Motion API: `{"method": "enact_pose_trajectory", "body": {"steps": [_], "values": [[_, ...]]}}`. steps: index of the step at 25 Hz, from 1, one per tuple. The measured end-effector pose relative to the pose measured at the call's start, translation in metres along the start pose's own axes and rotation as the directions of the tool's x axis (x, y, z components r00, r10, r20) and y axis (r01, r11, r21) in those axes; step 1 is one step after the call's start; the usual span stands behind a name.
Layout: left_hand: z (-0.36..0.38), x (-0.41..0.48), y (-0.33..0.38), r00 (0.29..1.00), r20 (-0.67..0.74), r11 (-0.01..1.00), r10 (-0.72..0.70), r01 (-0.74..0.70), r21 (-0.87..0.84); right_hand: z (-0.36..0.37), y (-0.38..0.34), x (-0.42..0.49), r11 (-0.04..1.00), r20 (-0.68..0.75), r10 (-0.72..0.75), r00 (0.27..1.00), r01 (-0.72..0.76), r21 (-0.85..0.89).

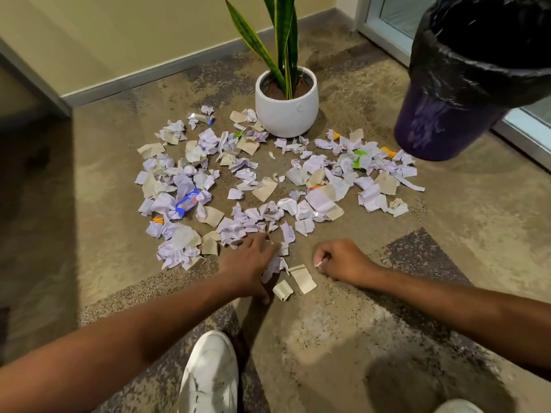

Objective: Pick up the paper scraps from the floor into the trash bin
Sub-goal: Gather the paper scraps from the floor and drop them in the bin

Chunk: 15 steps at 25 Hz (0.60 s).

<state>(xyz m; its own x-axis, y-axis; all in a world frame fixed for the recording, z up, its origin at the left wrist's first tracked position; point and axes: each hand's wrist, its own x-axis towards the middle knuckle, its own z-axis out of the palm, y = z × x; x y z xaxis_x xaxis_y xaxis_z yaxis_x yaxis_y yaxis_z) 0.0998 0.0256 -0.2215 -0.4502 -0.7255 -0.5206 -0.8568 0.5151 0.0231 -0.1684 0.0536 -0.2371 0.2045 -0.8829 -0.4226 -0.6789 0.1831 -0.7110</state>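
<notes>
The paper scraps lie scattered over the carpet in front of the plant pot, and the trash bin stands off to the right, just past the heap. The left hand rests with fingers spread on the nearest scraps, while the right hand, close beside it, is curled and seems to pinch a small white bit. The sensible way is probably to rake the near scraps together into one pile and lift them with both hands, carrying each handful right over the bin's rim so nothing falls short.
</notes>
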Motion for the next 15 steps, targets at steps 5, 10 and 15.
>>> {"method": "enact_pose_trajectory", "body": {"steps": [5, 10, 15], "values": [[0.012, -0.005, 0.017, 0.981, -0.193, 0.969, -0.007, -0.041, -0.244, 0.049, -0.022, -0.009, 0.994, 0.012, 0.090, 0.996, -0.089, -0.065], [0.022, -0.007, 0.021, 0.965, -0.260, 0.902, -0.044, -0.073, -0.425, 0.073, -0.044, -0.005, 0.990, -0.054, 0.063, 0.997, -0.069, -0.126], [0.025, -0.001, 0.023, 0.953, -0.283, 0.827, -0.108, -0.072, -0.558, 0.082, -0.050, 0.013, 0.994, -0.103, -0.014, 0.995, 0.003, -0.107]]}}
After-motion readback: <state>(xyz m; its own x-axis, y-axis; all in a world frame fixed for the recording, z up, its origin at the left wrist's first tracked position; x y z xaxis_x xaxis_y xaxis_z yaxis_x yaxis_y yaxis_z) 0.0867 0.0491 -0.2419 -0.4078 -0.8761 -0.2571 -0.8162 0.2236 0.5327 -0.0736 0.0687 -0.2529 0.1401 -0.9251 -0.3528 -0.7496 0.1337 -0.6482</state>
